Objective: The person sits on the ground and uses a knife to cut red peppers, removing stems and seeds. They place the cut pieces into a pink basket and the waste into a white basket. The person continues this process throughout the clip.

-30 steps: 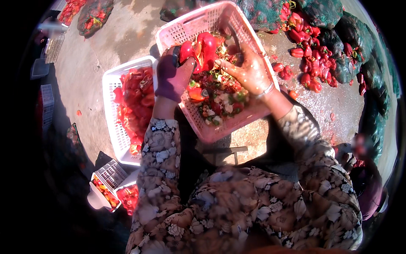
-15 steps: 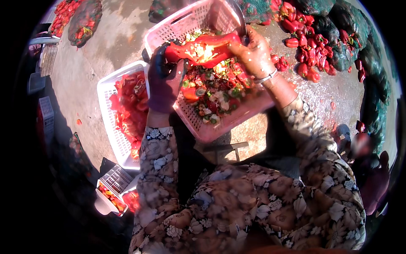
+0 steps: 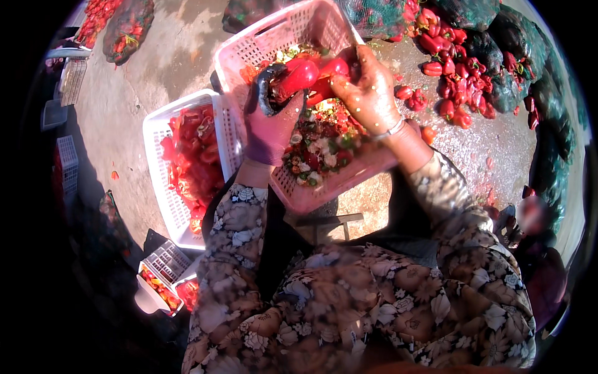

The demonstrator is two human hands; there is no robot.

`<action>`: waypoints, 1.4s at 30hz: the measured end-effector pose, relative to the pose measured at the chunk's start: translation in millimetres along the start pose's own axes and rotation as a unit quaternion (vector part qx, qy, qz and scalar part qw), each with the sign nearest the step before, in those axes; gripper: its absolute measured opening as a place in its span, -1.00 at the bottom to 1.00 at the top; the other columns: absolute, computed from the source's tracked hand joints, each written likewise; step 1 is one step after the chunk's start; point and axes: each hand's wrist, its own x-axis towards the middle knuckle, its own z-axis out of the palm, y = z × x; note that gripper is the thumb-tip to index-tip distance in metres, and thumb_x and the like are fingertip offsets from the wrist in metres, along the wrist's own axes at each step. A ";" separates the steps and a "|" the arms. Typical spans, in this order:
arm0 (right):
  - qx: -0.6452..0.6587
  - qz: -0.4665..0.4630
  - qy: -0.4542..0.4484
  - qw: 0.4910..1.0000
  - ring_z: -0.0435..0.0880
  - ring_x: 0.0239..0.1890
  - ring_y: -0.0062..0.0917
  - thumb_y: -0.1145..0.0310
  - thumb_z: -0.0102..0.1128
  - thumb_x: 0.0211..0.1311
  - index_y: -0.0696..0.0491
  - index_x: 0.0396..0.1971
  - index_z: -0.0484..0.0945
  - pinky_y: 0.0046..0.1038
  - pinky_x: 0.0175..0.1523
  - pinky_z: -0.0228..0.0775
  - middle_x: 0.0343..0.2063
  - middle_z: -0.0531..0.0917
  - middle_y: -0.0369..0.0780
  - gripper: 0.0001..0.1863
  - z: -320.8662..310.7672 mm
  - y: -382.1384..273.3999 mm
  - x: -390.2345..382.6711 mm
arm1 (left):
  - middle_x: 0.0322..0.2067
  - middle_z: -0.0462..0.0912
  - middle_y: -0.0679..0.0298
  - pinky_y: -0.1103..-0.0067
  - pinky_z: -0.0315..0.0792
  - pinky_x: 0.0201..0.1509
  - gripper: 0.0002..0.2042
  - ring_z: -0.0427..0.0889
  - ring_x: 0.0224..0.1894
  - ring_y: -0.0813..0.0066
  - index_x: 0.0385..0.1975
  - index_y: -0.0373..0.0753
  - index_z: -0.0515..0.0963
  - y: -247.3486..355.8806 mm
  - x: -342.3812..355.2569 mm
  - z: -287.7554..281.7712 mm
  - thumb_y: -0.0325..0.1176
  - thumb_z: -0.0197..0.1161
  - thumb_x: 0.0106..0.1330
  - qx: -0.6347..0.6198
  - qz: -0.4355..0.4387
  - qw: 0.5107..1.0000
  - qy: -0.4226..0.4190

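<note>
Two baskets sit before me, the pink basket [image 3: 246, 59] at twelve o'clock and the white basket [image 3: 152, 134] of cut pieces at nine. Over the pink one, my gloved left hand [image 3: 269, 128] and bare right hand [image 3: 367, 93] both curl tight around a red pepper [image 3: 305, 73]. I judge it light, glossy, slippery and crushable, best gripped across its firm shoulders.

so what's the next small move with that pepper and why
Probably pull the red pepper apart over the pink basket: both the gloved left hand and bare right hand grip it there, above the scraps, with opened peppers in the white basket alongside.
</note>
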 end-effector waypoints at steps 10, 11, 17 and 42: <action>0.081 0.031 -0.028 0.996 0.47 -0.36 -0.67 0.55 0.26 0.01 0.25 -0.23 0.46 -0.59 -0.22 0.39 -0.44 0.55 -0.28 -0.71 -4.5 17.4 10.2 | -0.10 0.61 0.25 0.60 0.49 -0.01 -0.62 0.57 -0.07 0.55 0.03 -0.29 0.46 1.0 9.8 -18.9 -0.56 0.29 0.18 -0.071 -0.123 0.990 0.019; 0.080 0.025 -0.028 0.996 0.47 -0.37 -0.67 0.54 0.26 0.01 0.25 -0.23 0.46 -0.59 -0.23 0.39 -0.45 0.55 -0.27 -0.71 -3.9 13.3 10.7 | -0.11 0.61 0.25 0.59 0.49 -0.03 -0.63 0.57 -0.08 0.56 0.02 -0.29 0.48 -0.4 9.2 -22.1 -0.56 0.29 0.18 -0.058 -0.120 0.991 0.020; 0.086 0.039 -0.048 0.994 0.50 -0.36 -0.66 0.57 0.25 0.03 0.25 -0.20 0.45 -0.60 -0.24 0.42 -0.39 0.55 -0.27 -0.70 4.6 -0.1 4.5 | -0.20 0.60 0.33 0.66 0.48 -0.17 -0.69 0.55 -0.20 0.61 -0.06 -0.28 0.50 -1.2 7.4 -38.6 -0.58 0.26 0.17 0.067 -0.072 0.995 0.030; 0.028 0.078 0.005 0.997 0.39 -0.46 -0.80 0.50 0.31 0.01 0.12 -0.32 0.46 -0.67 -0.38 0.30 -0.52 0.49 -0.41 -0.77 -12.5 36.8 24.9 | 0.05 0.46 0.10 0.53 0.50 -0.02 -0.38 0.51 0.03 0.40 0.08 -0.32 0.42 -8.2 -13.8 -180.9 -0.30 0.51 -0.01 0.364 -0.125 0.875 0.293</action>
